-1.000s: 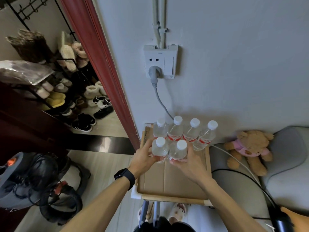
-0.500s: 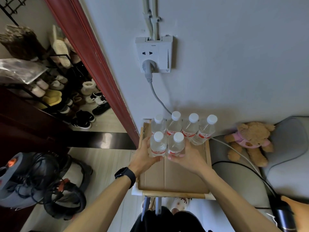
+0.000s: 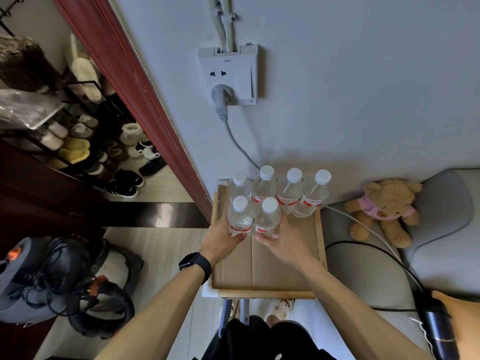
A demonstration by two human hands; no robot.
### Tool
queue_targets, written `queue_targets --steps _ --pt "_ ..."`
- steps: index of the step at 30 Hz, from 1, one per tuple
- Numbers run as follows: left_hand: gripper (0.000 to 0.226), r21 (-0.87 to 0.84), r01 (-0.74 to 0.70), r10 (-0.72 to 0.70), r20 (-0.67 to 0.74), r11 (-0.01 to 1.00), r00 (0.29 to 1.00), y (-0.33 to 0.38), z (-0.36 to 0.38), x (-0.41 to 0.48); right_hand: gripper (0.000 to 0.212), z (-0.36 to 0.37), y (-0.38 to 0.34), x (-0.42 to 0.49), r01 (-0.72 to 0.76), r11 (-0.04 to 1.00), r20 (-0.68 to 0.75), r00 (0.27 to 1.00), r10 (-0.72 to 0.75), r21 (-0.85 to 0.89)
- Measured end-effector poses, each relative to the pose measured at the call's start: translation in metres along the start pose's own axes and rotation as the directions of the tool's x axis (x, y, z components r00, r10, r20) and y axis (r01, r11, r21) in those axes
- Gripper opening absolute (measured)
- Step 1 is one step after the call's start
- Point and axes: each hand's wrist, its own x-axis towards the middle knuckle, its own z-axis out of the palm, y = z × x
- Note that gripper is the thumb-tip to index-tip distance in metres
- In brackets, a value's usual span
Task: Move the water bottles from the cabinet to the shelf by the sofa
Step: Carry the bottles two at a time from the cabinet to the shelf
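Curling left hand (image 3: pixel 220 239) and right hand (image 3: pixel 284 241) clasp clear, white-capped bottles (image 3: pixel 240 216).

Home: sofa (image 3: pixel 389 268), teddy bear (image 3: pixel 384 206), shoe rack (image 3: pixel 78 141).

The bottles (image 3: pixel 267 219) are looking like clear glossy plastic, catching the light, with smooth white plastic caps (image 3: pixel 269 205). The shelf (image 3: pixel 320 240) is showing a pale wood frame, and it's lined with matt brown cardboard (image 3: pixel 272 266) that's creasing down the middle. The wall (image 3: pixel 363 87) is looking matt and painted, the socket (image 3: pixel 244 74) shiny white plastic. The teddy bear (image 3: pixel 384 206) is looking fuzzy, the sofa (image 3: pixel 363 276) grey cloth.
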Motion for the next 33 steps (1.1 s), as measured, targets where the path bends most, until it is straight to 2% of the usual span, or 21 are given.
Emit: queue_targets --steps 9,25,29,33 --pt "0.076 -0.091 0.01 -0.014 -0.052 0.996 0.999 0.002 0.008 -0.009 0.085 -0.001 -0.001 0.01 0.046 0.991 0.049 0.998 -0.04 -0.126" --pt "0.061 -0.035 0.026 -0.026 -0.005 0.999 1.0 0.0 0.004 0.005 0.078 0.0 -0.004 0.004 0.106 0.994 0.001 0.994 -0.106 0.008" --pt "0.08 -0.079 0.023 -0.024 -0.016 0.997 1.0 0.0 0.003 0.001 0.08 0.005 0.001 0.006 0.075 0.997 -0.027 0.997 -0.075 0.027" --pt "0.073 -0.026 0.051 -0.05 0.019 0.998 0.999 -0.004 0.002 0.002 0.082 0.003 0.003 0.005 0.077 0.997 -0.021 0.997 -0.077 0.004"
